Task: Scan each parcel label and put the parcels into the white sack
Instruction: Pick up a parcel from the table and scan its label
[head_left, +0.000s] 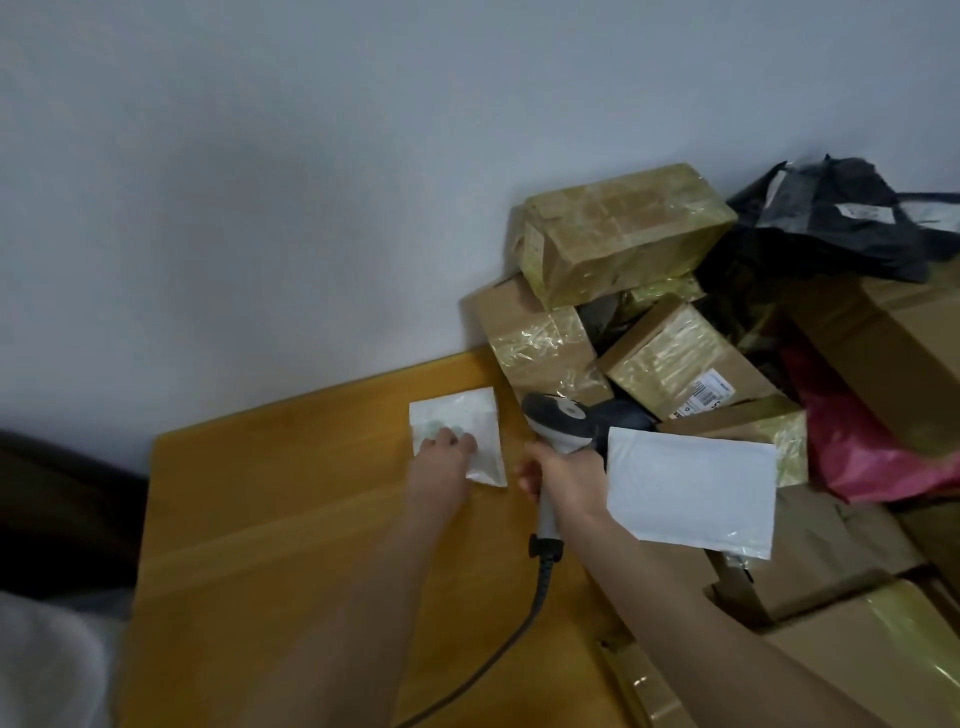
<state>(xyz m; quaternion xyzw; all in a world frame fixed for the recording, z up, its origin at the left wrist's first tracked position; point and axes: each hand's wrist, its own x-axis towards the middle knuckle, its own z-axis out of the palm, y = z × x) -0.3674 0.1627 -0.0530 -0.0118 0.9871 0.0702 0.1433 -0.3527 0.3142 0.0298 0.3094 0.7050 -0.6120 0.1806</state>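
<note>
- Small white parcel (470, 415): lay on the wooden table (260, 519), at 9 o'clock of the scanner; long axis roughly 12-to-6. Print blurred, partly under fingers.
- Left hand (441, 460): fingertips pressed on the parcel, seemingly uncurled.
- Right hand (566, 475): wrapped round the scanner (563, 418) handle; handle ran 12-to-6, head toward 10 o'clock.
- White mailer (691, 491): at 3 o'clock of that hand; its support was hidden.

The scene is dimly and evenly lit, with a cold grey cast on the wall (311, 182). Soft glare is caught on the taped cardboard boxes (623, 228). Fine detail is blurred throughout, and the left edge is lost in shadow.
</note>
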